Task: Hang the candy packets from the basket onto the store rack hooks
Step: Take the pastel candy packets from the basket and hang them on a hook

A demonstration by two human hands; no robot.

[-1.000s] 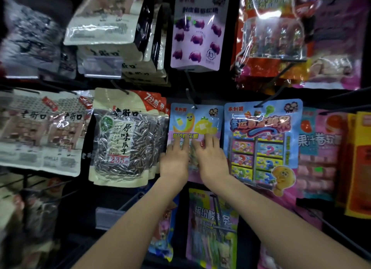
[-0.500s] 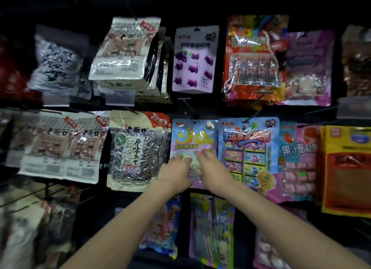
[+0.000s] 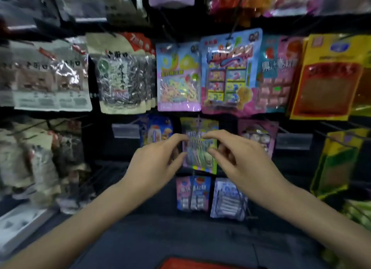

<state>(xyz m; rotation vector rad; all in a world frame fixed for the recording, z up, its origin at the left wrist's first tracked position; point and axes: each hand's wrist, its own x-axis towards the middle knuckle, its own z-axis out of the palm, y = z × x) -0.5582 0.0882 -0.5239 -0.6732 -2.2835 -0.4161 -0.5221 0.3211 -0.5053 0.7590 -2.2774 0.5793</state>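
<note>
Candy packets hang all over the rack in rows, each one upright with its long side running top to bottom. The one in play looks like the green-and-purple packet (image 3: 199,148) in the lower row, right under the pastel packet (image 3: 178,77) and between a blue packet (image 3: 156,131) and a pink packet (image 3: 259,136). It sits dead ahead of both hands. The left hand (image 3: 156,164) is at its left edge and the right hand (image 3: 241,160) at its right edge, so neither is really nearer.

On both hands the fingers are curled, with the thumb tucked under and fingertips up near the packet's middle. It's pretty blurry though, so I honestly cannot tell if they're pinching the packet or just hovering in front of it.

My guess is it's either getting straightened on its hook or the hands are done with it. The hook itself is too smeared to make out.

As for the basket, there's a red edge (image 3: 200,263) at the very bottom that might be it, but whatever's inside is out of view
</note>
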